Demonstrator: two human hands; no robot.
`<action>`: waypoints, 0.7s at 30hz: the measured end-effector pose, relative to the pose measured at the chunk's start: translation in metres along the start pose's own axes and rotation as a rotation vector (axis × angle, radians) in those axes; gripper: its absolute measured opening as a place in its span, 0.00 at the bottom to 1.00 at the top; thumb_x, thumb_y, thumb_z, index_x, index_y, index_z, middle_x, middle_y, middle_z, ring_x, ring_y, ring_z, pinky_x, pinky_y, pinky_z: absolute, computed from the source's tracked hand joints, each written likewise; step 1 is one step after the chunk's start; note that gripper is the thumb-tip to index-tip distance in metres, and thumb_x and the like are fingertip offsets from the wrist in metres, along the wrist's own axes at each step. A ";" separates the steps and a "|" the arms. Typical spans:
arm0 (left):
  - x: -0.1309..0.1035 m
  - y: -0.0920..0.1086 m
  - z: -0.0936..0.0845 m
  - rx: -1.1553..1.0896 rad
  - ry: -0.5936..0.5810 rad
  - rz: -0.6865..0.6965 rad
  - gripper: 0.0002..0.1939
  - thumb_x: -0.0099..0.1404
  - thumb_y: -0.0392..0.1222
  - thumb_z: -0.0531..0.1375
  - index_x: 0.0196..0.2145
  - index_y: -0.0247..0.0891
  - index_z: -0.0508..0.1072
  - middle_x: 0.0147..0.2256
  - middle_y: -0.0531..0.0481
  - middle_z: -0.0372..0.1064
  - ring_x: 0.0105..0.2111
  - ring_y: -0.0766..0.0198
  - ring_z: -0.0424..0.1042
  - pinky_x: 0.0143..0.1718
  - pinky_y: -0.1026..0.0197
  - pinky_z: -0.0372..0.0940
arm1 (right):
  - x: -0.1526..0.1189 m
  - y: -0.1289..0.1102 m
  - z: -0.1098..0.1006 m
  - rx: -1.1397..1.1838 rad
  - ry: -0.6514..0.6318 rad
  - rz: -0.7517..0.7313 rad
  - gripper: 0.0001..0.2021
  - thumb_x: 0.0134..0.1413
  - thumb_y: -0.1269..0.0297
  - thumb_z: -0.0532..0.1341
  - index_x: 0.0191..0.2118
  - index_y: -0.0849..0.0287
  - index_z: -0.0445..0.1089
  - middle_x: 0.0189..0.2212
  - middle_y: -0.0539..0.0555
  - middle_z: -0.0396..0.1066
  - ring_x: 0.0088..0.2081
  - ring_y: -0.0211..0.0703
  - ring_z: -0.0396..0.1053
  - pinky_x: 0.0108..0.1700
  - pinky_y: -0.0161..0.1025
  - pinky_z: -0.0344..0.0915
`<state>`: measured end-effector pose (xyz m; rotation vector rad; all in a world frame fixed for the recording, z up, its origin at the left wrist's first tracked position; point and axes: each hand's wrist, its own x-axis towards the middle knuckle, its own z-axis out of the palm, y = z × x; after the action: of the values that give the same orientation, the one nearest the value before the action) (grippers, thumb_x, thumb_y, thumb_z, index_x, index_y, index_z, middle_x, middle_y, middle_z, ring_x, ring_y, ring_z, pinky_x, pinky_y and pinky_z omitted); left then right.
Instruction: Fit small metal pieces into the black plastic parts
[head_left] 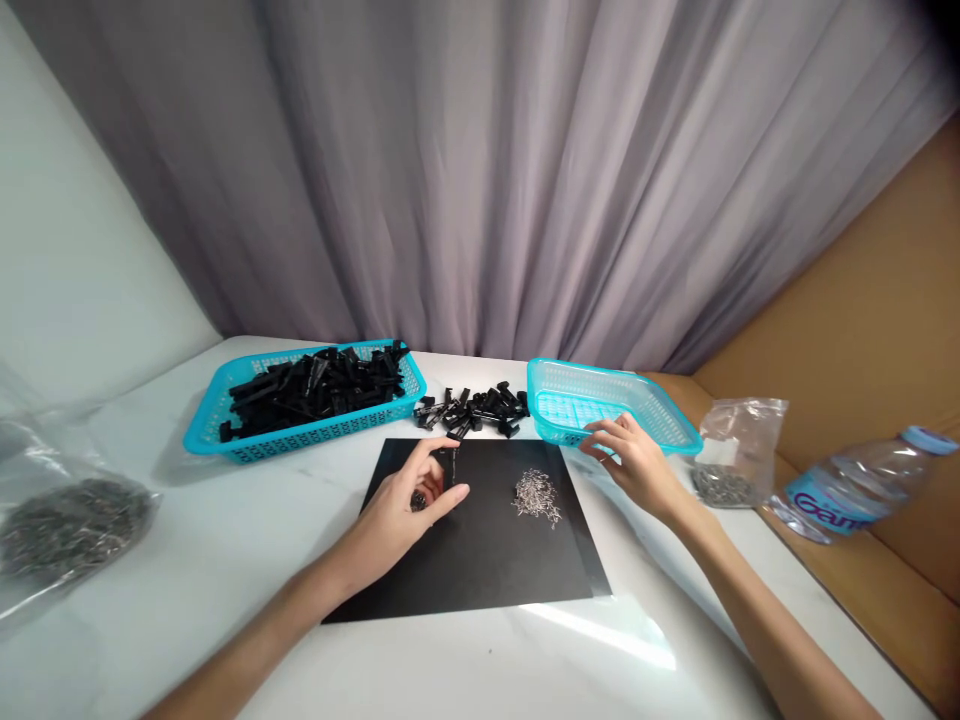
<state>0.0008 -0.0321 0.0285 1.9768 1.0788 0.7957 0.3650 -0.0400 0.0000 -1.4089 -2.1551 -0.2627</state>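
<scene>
My left hand (pixel 409 495) is over the black mat (pixel 480 570), its thumb and forefinger gripping the two ends of a slim black plastic piece (pixel 451 468). Another small dark item (pixel 418 500) shows near the curled fingers of that hand; its kind is unclear. My right hand (pixel 626 460) hovers by the near rim of the right-hand blue basket (pixel 540 430), fingers loosely bent and apart, with nothing visible in them. Between the hands, a small heap of silvery metal pins or springs (pixel 536 497) lies on the mat. Behind the mat sits a loose pile of black plastic pieces (pixel 487 408).
A blue basket (pixel 262 447) full of black plastic pieces stands at the back left. Clear bags of small metal parts lie at the far left (pixel 75 520) and the right (pixel 727 480). A water bottle (pixel 847 490) leans at the far right. A grey curtain (pixel 450 180) hangs behind.
</scene>
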 end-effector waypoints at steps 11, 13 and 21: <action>-0.001 0.002 0.000 0.052 -0.058 -0.012 0.22 0.72 0.54 0.57 0.60 0.51 0.61 0.34 0.56 0.63 0.34 0.64 0.69 0.43 0.58 0.65 | 0.014 0.029 -0.008 0.021 0.113 0.064 0.19 0.73 0.51 0.52 0.41 0.54 0.76 0.45 0.57 0.76 0.41 0.50 0.65 0.46 0.46 0.63; -0.002 0.002 0.000 0.057 -0.063 -0.011 0.22 0.72 0.54 0.57 0.61 0.51 0.60 0.35 0.56 0.63 0.34 0.64 0.69 0.43 0.57 0.65 | 0.013 0.025 -0.003 0.014 0.096 0.045 0.18 0.73 0.52 0.52 0.40 0.54 0.76 0.45 0.58 0.76 0.40 0.50 0.65 0.45 0.46 0.63; -0.002 -0.003 0.002 0.102 -0.084 -0.005 0.23 0.73 0.56 0.56 0.62 0.52 0.60 0.36 0.55 0.63 0.36 0.63 0.69 0.45 0.56 0.64 | 0.011 0.016 0.014 -0.005 0.064 -0.017 0.12 0.72 0.63 0.54 0.42 0.55 0.75 0.47 0.60 0.77 0.40 0.53 0.64 0.43 0.48 0.65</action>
<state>-0.0003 -0.0336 0.0249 2.0731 1.0934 0.6603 0.3715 -0.0185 -0.0082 -1.3670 -2.1165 -0.3150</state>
